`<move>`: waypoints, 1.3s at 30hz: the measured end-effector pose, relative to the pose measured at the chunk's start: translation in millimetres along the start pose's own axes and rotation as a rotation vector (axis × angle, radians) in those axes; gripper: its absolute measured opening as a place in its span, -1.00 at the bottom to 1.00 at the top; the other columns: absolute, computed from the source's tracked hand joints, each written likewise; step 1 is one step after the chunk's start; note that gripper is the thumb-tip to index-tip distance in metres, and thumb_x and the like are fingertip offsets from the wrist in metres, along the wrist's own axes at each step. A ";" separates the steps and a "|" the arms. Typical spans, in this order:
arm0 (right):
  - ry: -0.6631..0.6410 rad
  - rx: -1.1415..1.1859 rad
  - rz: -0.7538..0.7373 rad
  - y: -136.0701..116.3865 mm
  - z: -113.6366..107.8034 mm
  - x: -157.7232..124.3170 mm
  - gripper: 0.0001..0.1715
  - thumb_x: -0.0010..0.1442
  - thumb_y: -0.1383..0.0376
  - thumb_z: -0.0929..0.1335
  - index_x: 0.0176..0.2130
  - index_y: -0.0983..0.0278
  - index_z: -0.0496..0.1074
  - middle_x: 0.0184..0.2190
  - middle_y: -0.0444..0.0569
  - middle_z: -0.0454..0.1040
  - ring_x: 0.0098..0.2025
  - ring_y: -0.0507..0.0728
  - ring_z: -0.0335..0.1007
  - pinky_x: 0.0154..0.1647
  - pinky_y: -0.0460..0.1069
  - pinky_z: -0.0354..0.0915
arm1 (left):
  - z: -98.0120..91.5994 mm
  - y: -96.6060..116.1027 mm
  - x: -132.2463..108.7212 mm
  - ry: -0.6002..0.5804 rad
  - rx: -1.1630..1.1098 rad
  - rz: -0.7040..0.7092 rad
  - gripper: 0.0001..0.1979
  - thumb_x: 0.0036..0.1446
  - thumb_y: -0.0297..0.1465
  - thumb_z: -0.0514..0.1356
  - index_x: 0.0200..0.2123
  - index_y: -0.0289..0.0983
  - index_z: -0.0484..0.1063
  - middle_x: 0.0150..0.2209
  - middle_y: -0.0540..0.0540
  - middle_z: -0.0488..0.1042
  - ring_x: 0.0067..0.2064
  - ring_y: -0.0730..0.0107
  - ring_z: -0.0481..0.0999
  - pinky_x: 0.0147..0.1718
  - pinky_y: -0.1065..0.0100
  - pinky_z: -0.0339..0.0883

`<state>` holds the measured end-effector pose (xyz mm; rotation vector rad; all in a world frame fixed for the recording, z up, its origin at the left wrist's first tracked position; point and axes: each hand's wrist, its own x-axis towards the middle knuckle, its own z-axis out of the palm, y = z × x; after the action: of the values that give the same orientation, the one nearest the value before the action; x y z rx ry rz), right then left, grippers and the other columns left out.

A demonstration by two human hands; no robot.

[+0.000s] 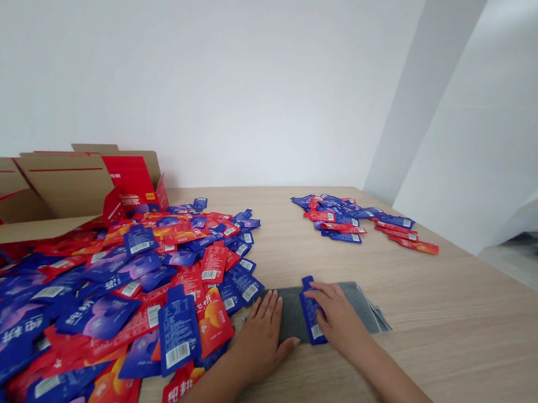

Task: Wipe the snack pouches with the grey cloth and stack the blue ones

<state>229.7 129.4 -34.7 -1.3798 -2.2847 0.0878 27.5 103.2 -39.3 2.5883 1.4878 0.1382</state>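
My left hand (260,340) lies flat with its fingers stretched out, pressing on the left end of a flat grey sheet-like piece (293,313), perhaps a bag. At its right end the grey piece shows loose, layered edges. Over its middle, my right hand (333,311) has its bent fingers on a small blue sachet (311,315) with a spout-shaped top and a white barcode panel facing up. The fingers partly cover the sachet's right side. Close to my left forearm is another blue sachet (179,329), on top of a large pile.
The big pile of red and blue sachets (109,285) spreads over the table's left side, beside an opened red cardboard box (58,190) on its side. A smaller sachet heap (342,216) lies at the back of the wooden table (461,338). A white wall (267,80) stands behind.
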 end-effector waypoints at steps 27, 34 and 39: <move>-0.178 -0.106 -0.072 -16.3 38.9 -8.0 -0.45 0.29 0.24 0.07 0.23 0.32 0.07 0.27 0.10 -0.06 0.30 0.19 -0.23 0.23 0.19 -0.03 | 1.8 -6.5 1.3 -0.018 -0.052 0.061 -0.18 0.09 -0.06 -0.06 0.25 -0.54 -0.12 0.28 -0.35 -0.19 0.30 0.12 -0.26 0.22 0.12 -0.28; -0.194 -0.090 -0.130 -8.5 35.0 -9.8 -0.44 0.31 0.21 0.04 0.21 0.38 0.11 0.25 0.14 0.01 0.29 0.20 -0.20 0.23 0.17 0.02 | 0.9 -5.4 0.5 -0.003 -0.044 0.048 -0.30 0.17 -0.15 -0.11 0.24 -0.53 -0.06 0.28 -0.35 -0.13 0.29 0.13 -0.22 0.21 0.13 -0.24; -0.125 -0.118 -0.153 -11.9 37.2 -10.0 -0.47 0.31 0.23 0.07 0.20 0.34 0.13 0.26 0.14 0.00 0.29 0.20 -0.19 0.22 0.16 0.03 | 3.2 -5.7 0.8 0.034 -0.020 0.054 -0.34 0.21 -0.16 -0.15 0.24 -0.52 -0.05 0.27 -0.33 -0.11 0.29 0.15 -0.18 0.21 0.13 -0.21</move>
<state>208.1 121.9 -67.9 -1.2830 -2.5280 -0.0102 23.6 106.4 -43.5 2.6238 1.4209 0.2036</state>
